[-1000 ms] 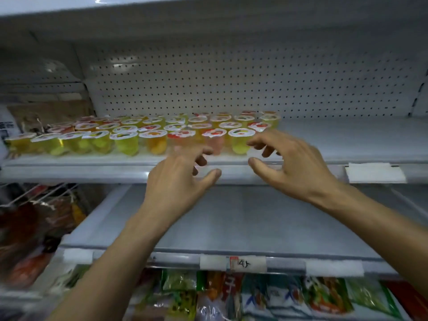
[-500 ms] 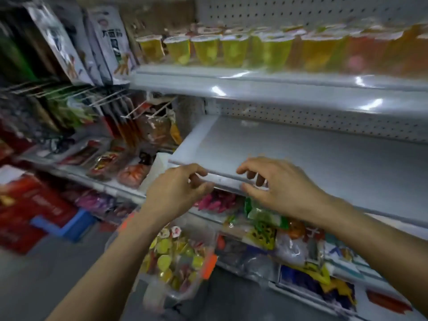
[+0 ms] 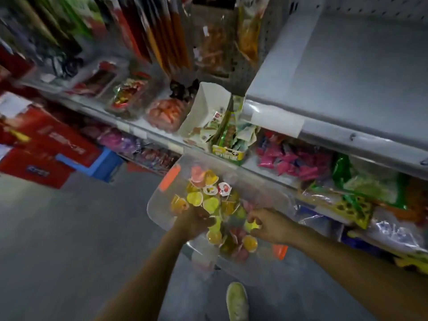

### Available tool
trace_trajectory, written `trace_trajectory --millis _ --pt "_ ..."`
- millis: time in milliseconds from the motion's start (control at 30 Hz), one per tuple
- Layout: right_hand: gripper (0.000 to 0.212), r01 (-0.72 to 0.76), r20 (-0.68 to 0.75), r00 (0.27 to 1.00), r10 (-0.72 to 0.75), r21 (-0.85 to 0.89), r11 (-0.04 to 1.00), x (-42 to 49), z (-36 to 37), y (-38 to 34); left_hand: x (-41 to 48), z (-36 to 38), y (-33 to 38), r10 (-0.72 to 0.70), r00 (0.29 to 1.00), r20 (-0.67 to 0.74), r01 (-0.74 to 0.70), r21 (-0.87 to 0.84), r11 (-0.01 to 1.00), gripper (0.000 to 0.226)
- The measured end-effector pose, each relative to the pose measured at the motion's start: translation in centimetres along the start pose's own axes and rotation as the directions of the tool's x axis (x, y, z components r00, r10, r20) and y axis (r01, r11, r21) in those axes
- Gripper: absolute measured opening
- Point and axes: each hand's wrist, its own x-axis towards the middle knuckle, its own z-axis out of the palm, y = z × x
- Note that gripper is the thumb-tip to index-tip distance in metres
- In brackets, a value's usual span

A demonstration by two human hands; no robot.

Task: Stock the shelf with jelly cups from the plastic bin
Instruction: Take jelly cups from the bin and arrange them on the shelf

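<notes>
Pinching with thumb and curled fingers, the right hand [image 3: 269, 225] closes on a yellow jelly cup [image 3: 252, 225] near the right side of the heap. The left hand [image 3: 196, 221] is sunk among the cups with its fingers curled, but blur and the pile hide whether it holds one, so I cannot tell. All the jelly cups [image 3: 210, 203] lie jumbled in the clear plastic bin [image 3: 159, 212], which sits low in front of the person, below the snack shelves, with an orange latch [image 3: 170, 179] on its far-left rim. The grey shelf [image 3: 347, 77] is up at the right, well apart from the bin. These cups look small and light, so several should go in one hand. Their thin plastic walls probably give under a hard squeeze, and the peel-off foil lids look like the weak part. The smooth sides may slip if only pinched. The best hold seems to be around the wall just under the rim, with fingers kept off the lid. Cups lying tilted or upside down in the heap will need turning lid-up before they stand on a shelf.
</notes>
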Motion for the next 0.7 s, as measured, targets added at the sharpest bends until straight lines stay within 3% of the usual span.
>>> trace_trajectory --millis 67,233,367,500,600,700 --pt "0.040 -0.051 0.004 0.999 0.051 0.005 0.999 3.5 2.6 0.9 2.7 2.3 -1.3 -0.040 0.999 -0.014 0.039 -0.009 0.999 0.035" --pt "0.061 -0.138 -0.080 0.988 0.133 -0.069 0.988 10.9 7.6 3.1 8.2 7.0 -3.5 -0.014 0.997 -0.077 0.022 0.102 0.994 0.081" --pt "0.060 -0.135 -0.080 0.990 0.116 -0.301 0.944 15.5 10.5 4.6 11.2 9.7 -5.5 -0.153 0.981 -0.116 0.166 0.117 0.979 0.085" --pt "0.043 -0.173 -0.155 0.982 0.112 -0.477 0.862 17.9 11.5 4.5 13.3 10.8 -6.2 -0.154 0.976 -0.156 0.171 0.107 0.979 0.085" --pt "0.042 -0.203 -0.186 0.975 0.120 -0.530 0.824 18.9 12.1 4.4 14.4 11.0 -6.7 -0.209 0.965 -0.156 0.215 0.019 0.976 0.098" --pt "0.051 -0.191 -0.204 0.974 0.096 -0.523 0.830 18.5 12.0 4.6 14.5 10.7 -7.2 -0.145 0.982 -0.123 0.158 0.101 0.982 0.105"
